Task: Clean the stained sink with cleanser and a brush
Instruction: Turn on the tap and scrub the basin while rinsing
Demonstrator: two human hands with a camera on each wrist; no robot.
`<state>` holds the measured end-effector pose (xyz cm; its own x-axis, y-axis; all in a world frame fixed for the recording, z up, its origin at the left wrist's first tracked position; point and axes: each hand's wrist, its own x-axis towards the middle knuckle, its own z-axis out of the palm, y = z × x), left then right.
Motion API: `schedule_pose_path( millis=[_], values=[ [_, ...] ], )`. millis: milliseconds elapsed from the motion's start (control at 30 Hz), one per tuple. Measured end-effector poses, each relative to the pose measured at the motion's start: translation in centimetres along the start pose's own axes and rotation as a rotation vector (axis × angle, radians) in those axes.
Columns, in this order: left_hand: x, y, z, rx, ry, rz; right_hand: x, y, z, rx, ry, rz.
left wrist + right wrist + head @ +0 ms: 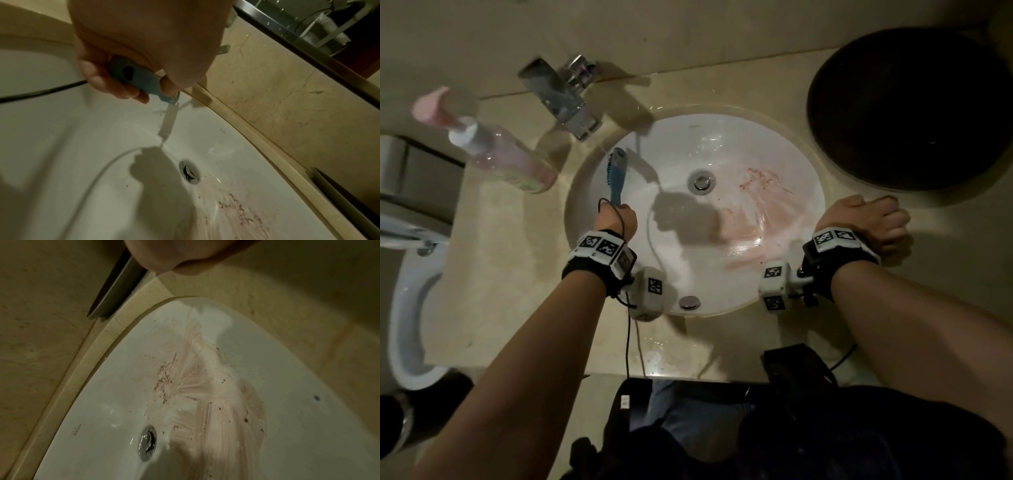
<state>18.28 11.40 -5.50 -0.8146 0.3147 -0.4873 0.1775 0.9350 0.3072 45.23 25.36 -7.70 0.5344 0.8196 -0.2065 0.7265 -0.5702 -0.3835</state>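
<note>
Left hand [616, 219] curled round blue brush [617, 176] handle, head held over upper-left sink [722, 137] wall, under tap [566, 99]. Right hand [873, 222] fisted on counter [510, 274] at sink's right rim, holding nothing. Pinkish smeared stain [753, 209] right of drain [701, 181]. Pink bottle [500, 150] at frame's upper left.

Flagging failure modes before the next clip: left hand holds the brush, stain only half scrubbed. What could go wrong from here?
1. The blue plastic brush in the left hand sits away from the pink smeared stain in the white ceramic sink; strokes may miss it.
2. A black cable trails by the fingers and could snag.
3. The right hand rests fisted on the beige counter, idle.
</note>
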Motion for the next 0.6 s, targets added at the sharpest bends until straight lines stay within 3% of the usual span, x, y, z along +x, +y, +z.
schedule_pose_path(
  millis=[233,433,600],
  values=[
    [0.2,-0.3,-1.3,0.032,0.099,0.028,0.1,0.1,0.1,-0.003,-0.009,-0.008],
    [0.2,0.1,-3.0,0.190,0.229,0.159,0.1,0.3,0.4,0.001,0.010,-0.020],
    [2.0,0.7,-5.0,0.304,0.197,0.085,0.2,0.4,0.3,0.016,0.010,-0.025]
  ],
)
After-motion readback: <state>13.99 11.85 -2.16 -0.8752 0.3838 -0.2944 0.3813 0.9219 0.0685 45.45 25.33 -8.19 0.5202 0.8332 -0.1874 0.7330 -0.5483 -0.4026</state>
